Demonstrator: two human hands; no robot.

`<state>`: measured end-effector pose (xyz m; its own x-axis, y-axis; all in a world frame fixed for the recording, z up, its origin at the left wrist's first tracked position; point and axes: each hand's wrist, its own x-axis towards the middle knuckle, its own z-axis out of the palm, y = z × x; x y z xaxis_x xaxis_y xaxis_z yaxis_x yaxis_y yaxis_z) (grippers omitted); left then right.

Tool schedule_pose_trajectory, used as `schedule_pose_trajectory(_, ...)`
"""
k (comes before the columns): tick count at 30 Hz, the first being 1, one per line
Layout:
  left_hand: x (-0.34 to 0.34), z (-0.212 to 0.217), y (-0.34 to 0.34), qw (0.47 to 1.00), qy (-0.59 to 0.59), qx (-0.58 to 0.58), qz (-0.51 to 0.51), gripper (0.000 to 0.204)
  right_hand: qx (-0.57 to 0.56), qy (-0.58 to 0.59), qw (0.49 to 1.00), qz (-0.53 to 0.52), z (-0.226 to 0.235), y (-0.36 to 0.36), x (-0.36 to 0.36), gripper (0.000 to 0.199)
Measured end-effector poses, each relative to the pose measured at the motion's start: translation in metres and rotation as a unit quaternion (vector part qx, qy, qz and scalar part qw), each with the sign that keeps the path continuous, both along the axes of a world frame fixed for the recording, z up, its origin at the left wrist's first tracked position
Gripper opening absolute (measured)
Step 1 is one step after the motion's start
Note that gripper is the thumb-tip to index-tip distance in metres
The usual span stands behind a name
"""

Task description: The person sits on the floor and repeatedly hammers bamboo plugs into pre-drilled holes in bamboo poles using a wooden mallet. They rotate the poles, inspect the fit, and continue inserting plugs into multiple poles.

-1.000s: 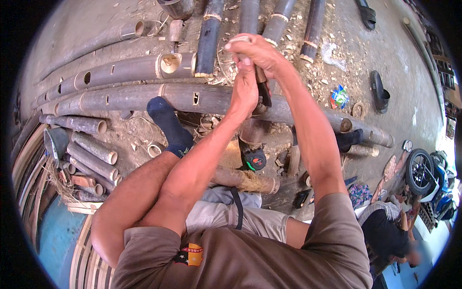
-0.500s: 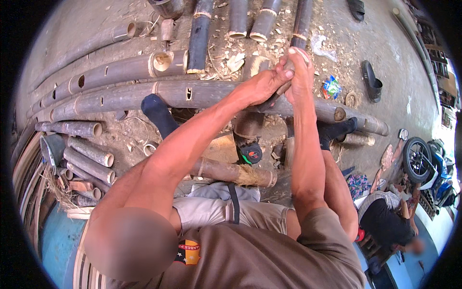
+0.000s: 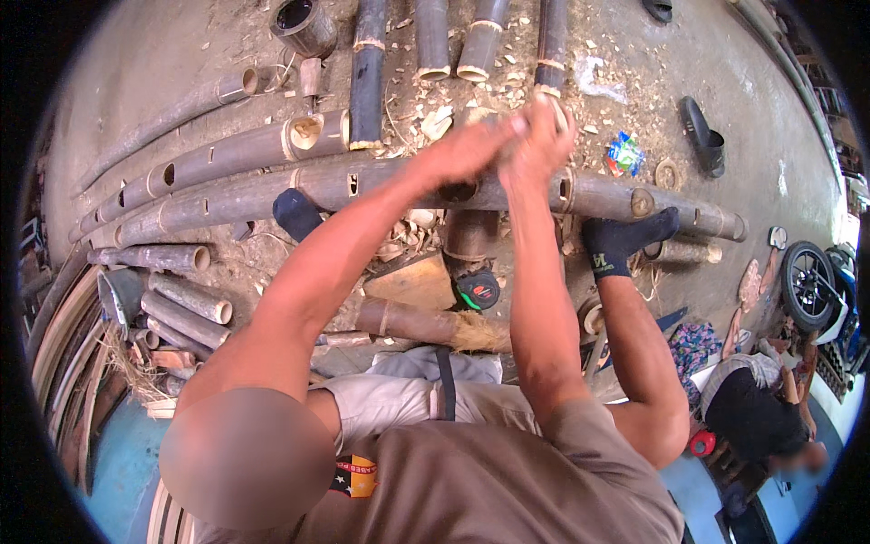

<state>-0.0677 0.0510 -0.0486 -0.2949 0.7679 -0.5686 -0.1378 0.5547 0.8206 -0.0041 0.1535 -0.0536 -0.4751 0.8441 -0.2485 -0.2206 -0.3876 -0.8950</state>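
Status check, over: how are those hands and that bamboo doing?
Left hand blurred, close to right hand, also blurred. Holed bamboo pole below. Wood chips strewn nearby.

worn grey floor (image 3: pixel 213 54), bright light (image 3: pixel 851 222) at right edge

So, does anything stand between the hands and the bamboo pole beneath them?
Nothing visible: the left hand and right hand appear over the far edge of the pole; the left foot and right foot sit to either side. Blur obscures their grip.
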Motion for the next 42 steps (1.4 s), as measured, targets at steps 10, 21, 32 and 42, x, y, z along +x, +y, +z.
schedule_pose_trajectory(10, 0.041, -0.006, -0.057, 0.905, 0.074, 0.139, 0.396, 0.081, 0.168, -0.108, 0.914, 0.354, 0.04, -0.06, -0.049, 0.048)
schedule_pose_trajectory(21, 0.146, -0.119, -0.061, 0.739, 0.352, 0.031, 0.574, 0.032, 0.374, -0.019, 0.66, 0.652, 0.022, -0.099, -0.033, 0.039)
schedule_pose_trajectory(32, -0.016, -0.018, -0.003, 0.992, 0.017, -0.025, 0.12, 0.094, -0.166, -0.018, 0.972, 0.166, -0.044, 0.022, -0.05, 0.026)
schedule_pose_trajectory(42, 0.056, -0.034, -0.041, 0.854, 0.055, 0.009, 0.517, 0.07, -0.175, -0.054, 0.773, 0.607, -0.028, -0.031, -0.095, 0.035)
